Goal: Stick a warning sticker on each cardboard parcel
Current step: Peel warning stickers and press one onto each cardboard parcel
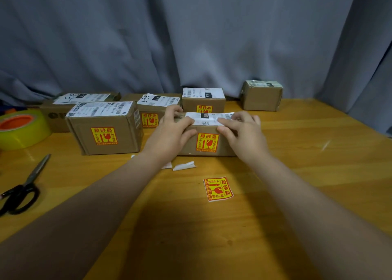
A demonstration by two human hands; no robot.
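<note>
A small cardboard parcel [209,129] stands in the middle of the table with a yellow and red warning sticker [207,142] on its front face. My left hand [172,131] grips its left end and my right hand [239,129] grips its right end, fingers over the white shipping label on top. A loose warning sticker [218,189] lies flat on the table in front of the parcel. To the left a larger parcel [106,129] carries a sticker on its front. Behind, two more parcels [150,112] [203,99] show stickers on their fronts.
Another parcel [262,96] sits apart at the back right, no sticker visible. A flat box [63,107] lies at the back left. A yellow tape roll [21,129] and black scissors [23,186] are at the left. White backing scraps [183,166] lie before the held parcel. Grey curtain behind.
</note>
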